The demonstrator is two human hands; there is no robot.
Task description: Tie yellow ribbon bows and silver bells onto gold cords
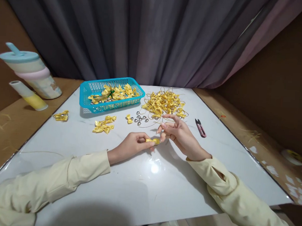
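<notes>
My left hand (135, 144) pinches a small yellow ribbon bow (153, 140) between thumb and fingers, just above the white tabletop. Close beside it, my right hand (176, 133) has its thumb and index finger pressed together. A thin gold cord (150, 125) runs near those fingertips, but I cannot make out what they hold. Just beyond the hands lie several small silver bells or beads (139, 118) and a single yellow bow (129, 119). A heap of yellow bows with gold cords (165, 103) spreads behind my right hand.
A blue plastic basket (110, 107) contains more bows. Loose bows (103, 126) lie in front of it, with another bundle (61, 115) to the left. Thread snips (200, 128) rest at right. A lidded tumbler (38, 73) and a yellow-white tube (29, 96) stand left.
</notes>
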